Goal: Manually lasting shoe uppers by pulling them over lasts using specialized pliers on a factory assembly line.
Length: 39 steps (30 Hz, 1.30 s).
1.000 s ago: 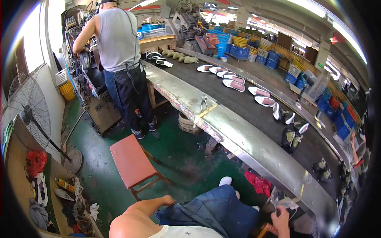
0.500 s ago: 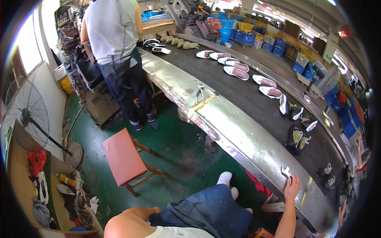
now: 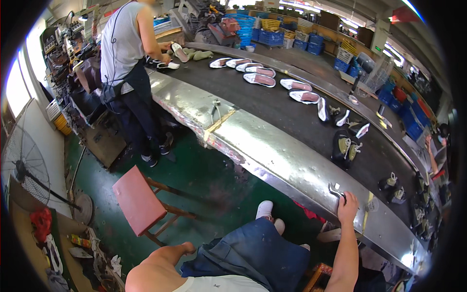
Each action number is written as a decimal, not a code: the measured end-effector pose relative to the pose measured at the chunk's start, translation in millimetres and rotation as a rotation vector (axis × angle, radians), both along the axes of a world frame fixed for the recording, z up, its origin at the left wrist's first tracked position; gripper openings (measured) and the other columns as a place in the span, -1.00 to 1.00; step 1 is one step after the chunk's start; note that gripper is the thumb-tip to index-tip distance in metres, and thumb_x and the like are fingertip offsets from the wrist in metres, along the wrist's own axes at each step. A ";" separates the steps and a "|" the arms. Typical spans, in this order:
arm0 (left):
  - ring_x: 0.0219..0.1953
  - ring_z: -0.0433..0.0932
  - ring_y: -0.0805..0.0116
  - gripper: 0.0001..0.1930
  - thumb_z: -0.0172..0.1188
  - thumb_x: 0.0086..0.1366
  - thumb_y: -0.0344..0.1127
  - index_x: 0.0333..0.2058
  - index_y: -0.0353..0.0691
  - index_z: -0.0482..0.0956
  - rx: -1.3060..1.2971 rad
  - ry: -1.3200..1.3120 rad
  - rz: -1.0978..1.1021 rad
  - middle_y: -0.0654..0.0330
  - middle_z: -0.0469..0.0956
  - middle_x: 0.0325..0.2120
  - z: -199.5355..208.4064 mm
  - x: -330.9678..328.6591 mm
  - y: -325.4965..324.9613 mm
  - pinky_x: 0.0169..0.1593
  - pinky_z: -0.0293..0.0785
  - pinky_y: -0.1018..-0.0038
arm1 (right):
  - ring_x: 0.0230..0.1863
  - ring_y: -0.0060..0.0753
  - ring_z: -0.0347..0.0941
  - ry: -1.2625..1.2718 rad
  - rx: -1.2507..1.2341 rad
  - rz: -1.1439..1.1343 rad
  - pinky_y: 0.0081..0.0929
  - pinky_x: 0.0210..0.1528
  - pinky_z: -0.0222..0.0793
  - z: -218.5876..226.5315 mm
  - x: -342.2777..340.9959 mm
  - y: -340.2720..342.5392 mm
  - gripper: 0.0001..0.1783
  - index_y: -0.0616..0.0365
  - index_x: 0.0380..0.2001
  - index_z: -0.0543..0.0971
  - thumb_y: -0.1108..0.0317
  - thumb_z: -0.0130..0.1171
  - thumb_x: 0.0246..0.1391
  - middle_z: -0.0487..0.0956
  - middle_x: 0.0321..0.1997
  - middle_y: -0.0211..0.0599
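Observation:
At the right, my right hand (image 3: 348,209) is closed on metal pliers (image 3: 335,190) with dark handles, resting on the shiny metal ledge (image 3: 277,146) of the conveyor. Part of the handles is hidden under my fingers. My left hand (image 3: 188,248) is low beside my blue apron (image 3: 243,253), by my thigh; its fingers are too small and bunched to read. Beyond the ledge, a pair of dark shoes with olive tongues (image 3: 346,148) stands on the black belt (image 3: 292,114).
White shoe uppers with pink insoles (image 3: 260,78) lie along the belt. Another metal tool (image 3: 214,109) rests on the ledge. A red-topped stool (image 3: 138,199) stands at left, near a floor fan (image 3: 26,170). A co-worker (image 3: 126,48) at the far left holds a shoe (image 3: 180,52).
My view has swung, so most of the scene sits farther left. The co-worker has turned toward the belt, and a shoe now shows in their hands. My right hand remains on the pliers.

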<state>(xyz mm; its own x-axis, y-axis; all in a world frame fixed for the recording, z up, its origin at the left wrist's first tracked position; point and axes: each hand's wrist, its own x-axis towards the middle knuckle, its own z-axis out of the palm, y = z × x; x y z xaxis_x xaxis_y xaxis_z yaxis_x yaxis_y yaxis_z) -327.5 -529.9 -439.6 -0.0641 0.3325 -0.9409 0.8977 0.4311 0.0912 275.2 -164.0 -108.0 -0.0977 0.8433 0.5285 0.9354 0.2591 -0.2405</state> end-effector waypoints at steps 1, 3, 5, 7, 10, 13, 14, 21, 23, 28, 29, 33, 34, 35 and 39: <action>-0.43 0.70 0.21 -0.66 0.09 0.26 -0.17 -0.27 -0.36 0.67 -0.040 0.005 -0.106 0.00 0.69 -0.36 3.4 -6.6 2.4 -0.30 0.68 0.26 | 0.12 0.08 0.45 0.011 0.019 0.002 -0.07 0.24 0.26 -1.3 0.2 -0.1 -0.70 0.21 -0.11 0.60 0.32 0.19 0.11 0.60 0.02 -0.06; -0.43 0.69 0.21 -0.67 0.10 0.27 -0.17 -0.28 -0.35 0.67 0.000 -0.004 -0.103 0.01 0.68 -0.37 5.3 -19.3 -3.5 -0.31 0.67 0.28 | 0.12 0.07 0.45 0.022 0.032 0.008 -0.07 0.24 0.26 1.3 -10.3 8.7 -0.71 0.20 -0.11 0.60 0.32 0.20 0.10 0.60 0.02 -0.06; -0.44 0.69 0.20 -0.67 0.10 0.28 -0.16 -0.28 -0.34 0.67 0.009 -0.042 -0.100 0.02 0.68 -0.38 8.6 -7.3 -17.8 -0.31 0.66 0.30 | 0.11 0.05 0.45 0.015 0.001 0.020 -0.06 0.24 0.26 -0.1 -7.0 -0.6 -0.71 0.19 -0.12 0.60 0.33 0.21 0.09 0.60 0.02 -0.09; -0.48 0.67 0.20 -0.66 0.08 0.33 -0.13 -0.33 -0.32 0.66 -0.001 -0.008 0.230 0.04 0.66 -0.44 11.1 1.2 -8.3 -0.36 0.64 0.32 | 0.12 0.04 0.45 0.005 -0.001 -0.010 -0.07 0.25 0.25 2.1 1.3 -3.1 -0.70 0.19 -0.11 0.59 0.32 0.21 0.09 0.60 0.02 -0.09; -0.54 0.65 0.23 -0.62 0.04 0.37 -0.09 -0.41 -0.28 0.65 0.070 -0.125 0.193 0.07 0.64 -0.49 2.5 -6.0 9.2 -0.41 0.61 0.32 | 0.13 0.04 0.44 0.001 0.005 -0.013 -0.07 0.26 0.24 3.6 2.5 -1.2 -0.69 0.18 -0.10 0.59 0.32 0.21 0.09 0.59 0.02 -0.10; -0.58 0.63 0.29 -0.59 0.08 0.37 -0.04 -0.52 -0.21 0.64 0.194 -0.137 0.182 0.12 0.61 -0.61 2.0 -3.7 84.9 -0.45 0.59 0.32 | 0.13 0.05 0.44 -0.040 0.007 -0.022 -0.07 0.26 0.23 1.8 3.2 -3.9 -0.68 0.19 -0.08 0.58 0.31 0.20 0.10 0.59 0.03 -0.08; -0.59 0.62 0.26 -0.55 0.06 0.38 0.00 -0.54 -0.19 0.64 0.290 -0.134 -0.092 0.15 0.61 -0.64 2.2 -22.7 106.0 -0.45 0.58 0.28 | 0.13 0.06 0.44 -0.033 0.008 0.003 -0.06 0.26 0.23 1.8 -11.3 2.1 -0.67 0.20 -0.08 0.58 0.30 0.20 0.11 0.59 0.03 -0.07; -0.26 0.65 0.20 -0.81 0.19 0.40 -0.20 -0.21 -0.19 0.59 0.505 -0.979 1.495 0.10 0.65 -0.32 94.1 34.9 392.1 -0.24 0.61 0.23 | 0.16 0.12 0.40 -0.075 0.000 -0.015 -0.04 0.28 0.22 -2.1 8.9 -2.1 -0.63 0.22 -0.03 0.57 0.29 0.20 0.12 0.57 0.07 0.00; -0.15 0.65 0.21 -0.72 0.13 0.43 -0.12 -0.06 -0.17 0.57 0.825 -1.173 1.194 0.10 0.65 -0.16 103.0 17.3 426.8 -0.15 0.63 0.21 | 0.17 0.15 0.39 -0.037 -0.048 0.007 -0.04 0.29 0.21 -4.5 -8.3 1.5 -0.61 0.24 -0.01 0.56 0.27 0.21 0.12 0.55 0.10 0.02; 0.19 0.49 0.14 -0.59 0.10 0.45 -0.09 0.19 -0.10 0.46 0.536 -1.934 1.478 0.11 0.48 0.20 148.8 17.9 476.3 0.21 0.50 0.15 | 0.19 0.15 0.38 -0.049 -0.089 -0.006 -0.04 0.31 0.20 -1.7 -10.0 1.6 -0.58 0.27 0.00 0.55 0.28 0.23 0.10 0.54 0.11 0.03; 0.19 0.49 0.14 -0.59 0.10 0.45 -0.09 0.19 -0.10 0.46 0.545 -1.920 1.490 0.11 0.48 0.19 152.4 16.1 478.3 0.20 0.50 0.15 | 0.19 0.14 0.38 -0.049 -0.102 -0.016 -0.05 0.31 0.20 -1.7 -10.2 2.2 -0.58 0.26 0.00 0.55 0.28 0.23 0.10 0.54 0.11 0.03; 0.19 0.49 0.15 -0.58 0.09 0.45 -0.08 0.19 -0.10 0.46 0.570 -1.882 1.538 0.11 0.49 0.19 154.8 17.7 488.3 0.19 0.51 0.15 | 0.20 0.14 0.37 -0.066 -0.112 -0.029 -0.06 0.32 0.20 2.9 -5.8 2.2 -0.57 0.24 0.02 0.54 0.26 0.22 0.11 0.53 0.13 0.02; 0.19 0.49 0.15 -0.58 0.09 0.46 -0.08 0.19 -0.10 0.46 0.577 -1.872 1.549 0.11 0.49 0.18 153.5 16.6 489.4 0.18 0.51 0.15 | 0.21 0.14 0.37 -0.071 -0.110 -0.029 -0.06 0.32 0.20 2.9 -6.2 2.5 -0.57 0.24 0.02 0.54 0.25 0.22 0.11 0.53 0.13 0.01; 0.18 0.50 0.15 -0.58 0.09 0.46 -0.08 0.19 -0.10 0.46 0.584 -1.861 1.561 0.12 0.49 0.18 152.4 15.3 490.0 0.18 0.51 0.15 | 0.21 0.14 0.37 -0.074 -0.110 -0.027 -0.06 0.32 0.20 2.8 -6.7 2.8 -0.57 0.24 0.02 0.54 0.25 0.22 0.11 0.53 0.13 0.01; 0.18 0.50 0.15 -0.57 0.08 0.46 -0.07 0.19 -0.11 0.45 0.612 -1.820 1.596 0.12 0.49 0.18 153.7 11.0 489.3 0.17 0.52 0.15 | 0.20 0.15 0.36 -0.065 -0.129 -0.027 -0.04 0.31 0.19 2.8 -7.2 3.5 -0.55 0.23 0.01 0.53 0.21 0.23 0.12 0.52 0.12 0.02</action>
<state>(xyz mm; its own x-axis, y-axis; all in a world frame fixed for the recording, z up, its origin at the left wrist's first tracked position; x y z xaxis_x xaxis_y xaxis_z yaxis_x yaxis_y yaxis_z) -316.4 -40.6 -285.8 -0.0437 0.9754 -0.2159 -0.9388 0.0338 0.3428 268.0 -160.5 -105.3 -0.1050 0.9067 0.4085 0.9562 0.2049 -0.2090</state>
